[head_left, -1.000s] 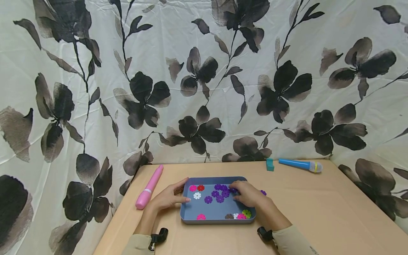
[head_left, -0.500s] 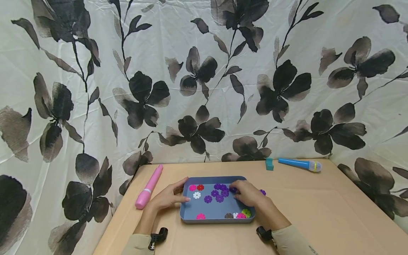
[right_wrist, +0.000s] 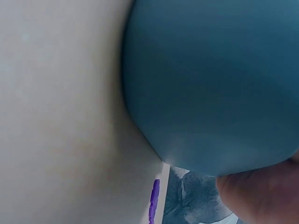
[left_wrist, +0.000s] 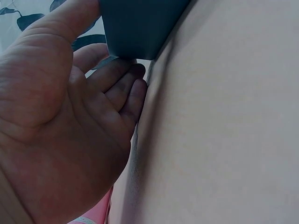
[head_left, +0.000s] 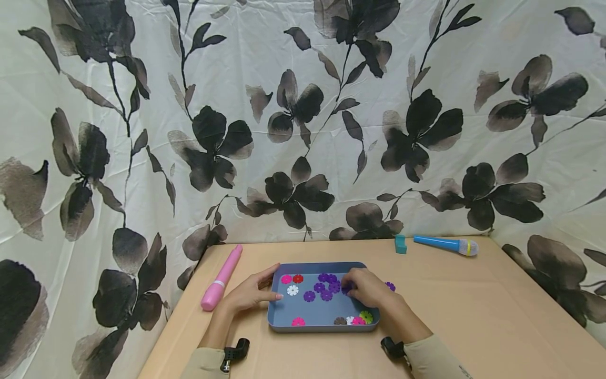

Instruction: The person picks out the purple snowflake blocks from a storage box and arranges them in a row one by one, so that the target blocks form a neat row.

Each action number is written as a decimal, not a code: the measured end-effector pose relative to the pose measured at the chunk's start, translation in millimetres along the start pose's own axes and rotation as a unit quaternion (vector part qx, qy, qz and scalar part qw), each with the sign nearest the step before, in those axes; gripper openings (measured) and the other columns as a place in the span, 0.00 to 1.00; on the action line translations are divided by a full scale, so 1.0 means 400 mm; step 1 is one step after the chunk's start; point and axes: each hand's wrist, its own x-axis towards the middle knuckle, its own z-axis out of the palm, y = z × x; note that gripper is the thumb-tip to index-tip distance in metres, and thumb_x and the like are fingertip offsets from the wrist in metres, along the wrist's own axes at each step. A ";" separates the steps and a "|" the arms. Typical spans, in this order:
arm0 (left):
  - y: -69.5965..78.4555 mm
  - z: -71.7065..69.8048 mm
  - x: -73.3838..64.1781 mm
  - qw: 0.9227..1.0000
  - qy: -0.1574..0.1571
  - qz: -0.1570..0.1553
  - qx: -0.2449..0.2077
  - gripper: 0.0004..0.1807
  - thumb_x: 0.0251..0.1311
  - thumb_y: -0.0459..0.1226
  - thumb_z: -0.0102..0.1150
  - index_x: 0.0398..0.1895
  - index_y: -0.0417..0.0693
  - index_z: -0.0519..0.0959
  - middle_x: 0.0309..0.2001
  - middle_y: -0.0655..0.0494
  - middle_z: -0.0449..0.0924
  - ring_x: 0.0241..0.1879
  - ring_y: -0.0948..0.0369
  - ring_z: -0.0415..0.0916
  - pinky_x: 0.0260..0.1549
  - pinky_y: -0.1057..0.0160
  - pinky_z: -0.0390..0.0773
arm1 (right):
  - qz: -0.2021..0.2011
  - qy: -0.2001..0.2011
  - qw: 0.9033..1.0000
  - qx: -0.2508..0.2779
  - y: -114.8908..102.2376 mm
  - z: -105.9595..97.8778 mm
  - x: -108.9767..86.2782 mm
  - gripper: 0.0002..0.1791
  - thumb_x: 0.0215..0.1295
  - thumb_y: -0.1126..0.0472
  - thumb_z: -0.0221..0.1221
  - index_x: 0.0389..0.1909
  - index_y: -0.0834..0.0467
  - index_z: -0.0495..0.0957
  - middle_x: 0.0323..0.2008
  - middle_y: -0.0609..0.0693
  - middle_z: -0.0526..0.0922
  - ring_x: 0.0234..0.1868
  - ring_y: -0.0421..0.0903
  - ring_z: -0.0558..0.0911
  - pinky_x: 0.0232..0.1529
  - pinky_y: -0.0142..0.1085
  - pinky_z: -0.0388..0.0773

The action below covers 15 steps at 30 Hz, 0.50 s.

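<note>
On the wooden table [head_left: 473,305], near its middle, sits a shallow blue-grey tray [head_left: 284,309] with small flower-shaped pieces lying in it. Left hand [head_left: 248,291]: grips the tray at its left side, thumb over the rim, other fingers bent against the outer wall; the left wrist view agrees. Right hand [head_left: 368,287]: reaches over the tray's right side, fingers bent downward, fingertips at a purple piece [head_left: 346,290]; cannot tell whether they pinch it or merely touch it. Just left of these fingertips, a cluster of purple pieces [head_left: 319,288] lies on the tray floor. Far left corner of tray: one pink piece [head_left: 286,279] beside one red piece [head_left: 298,278], a white piece [head_left: 292,290] just nearer the person. Along the near wall: a second pink piece [head_left: 298,321] toward the left; a brown, a white, a pink and a green piece [head_left: 366,317] grouped at the right corner. Outside the tray, on the table just beyond the right hand, rests a stray purple piece [head_left: 390,286]. Left of the left hand: pink microphone-shaped object [head_left: 221,279]. Far edge, right: teal block [head_left: 400,244] near a blue toy microphone [head_left: 445,245]. Floral cloth [head_left: 331,147] hangs behind.
</note>
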 end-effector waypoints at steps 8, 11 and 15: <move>-0.002 -0.002 0.001 1.000 0.001 0.002 0.009 0.54 0.61 0.42 0.75 0.84 0.41 0.51 0.83 0.44 0.53 0.81 0.44 0.54 0.79 0.46 0.54 | 0.005 -0.032 0.999 0.019 -0.010 -0.006 0.001 0.08 0.62 0.69 0.71 0.38 0.54 0.85 0.35 0.44 0.81 0.38 0.43 0.75 0.44 0.42 0.80; -0.007 -0.002 0.002 1.000 0.002 0.000 0.011 0.54 0.61 0.42 0.75 0.84 0.42 0.51 0.83 0.45 0.53 0.81 0.45 0.53 0.79 0.46 0.54 | 0.012 -0.041 0.999 0.026 -0.011 -0.005 0.001 0.09 0.62 0.70 0.70 0.39 0.53 0.85 0.36 0.45 0.82 0.40 0.44 0.76 0.47 0.46 0.82; -0.012 -0.002 0.003 1.000 0.003 -0.003 0.012 0.55 0.61 0.42 0.75 0.84 0.43 0.51 0.83 0.47 0.53 0.81 0.45 0.53 0.79 0.46 0.54 | 0.010 -0.043 0.999 0.027 -0.010 -0.005 0.001 0.10 0.62 0.70 0.70 0.39 0.53 0.85 0.36 0.45 0.82 0.40 0.45 0.76 0.48 0.46 0.83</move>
